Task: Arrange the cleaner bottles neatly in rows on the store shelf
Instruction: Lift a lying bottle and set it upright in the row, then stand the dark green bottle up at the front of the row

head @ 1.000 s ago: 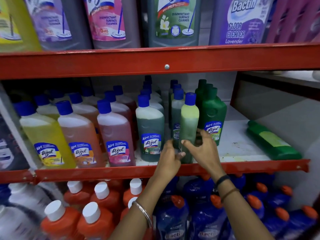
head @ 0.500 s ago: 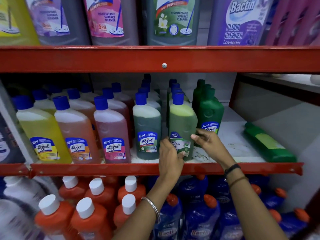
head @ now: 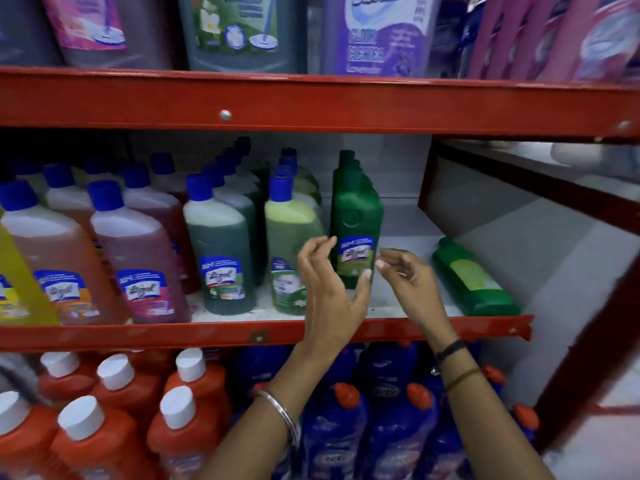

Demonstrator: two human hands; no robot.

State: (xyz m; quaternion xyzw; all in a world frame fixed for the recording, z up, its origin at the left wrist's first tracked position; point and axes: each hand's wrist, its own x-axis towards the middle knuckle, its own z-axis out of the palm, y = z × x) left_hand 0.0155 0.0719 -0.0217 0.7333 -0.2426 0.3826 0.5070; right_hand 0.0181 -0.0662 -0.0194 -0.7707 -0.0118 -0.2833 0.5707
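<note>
The left hand [head: 329, 282] is hovering with its fingers loosely spread and gripping nothing. Its thumb is lying in front of the lower label of the dark green bottle [head: 356, 216], though contact cannot be told. The right hand [head: 407, 271] is reaching in from four o'clock of that bottle, fingers relaxed and apart, tips just beside the label, holding nothing.

The dark green bottle is standing upright on the white shelf [head: 408, 306], heading a row of like bottles running back toward twelve o'clock. At nine o'clock of it, partly behind the left hand, a light green bottle [head: 289, 233] with a blue cap is standing at the front of its own row. Further toward nine o'clock, a grey-green bottle [head: 220, 251], a pink bottle [head: 138, 258], a peach bottle [head: 59, 258] and a yellow bottle [head: 14, 289] are fronting their rows.

At three o'clock of the right hand, a green bottle [head: 474, 282] is lying on its side near the shelf's front edge. Toward six o'clock, below the red rail [head: 207, 332], orange bottles [head: 104, 445] and blue bottles [head: 332, 431] are standing.
</note>
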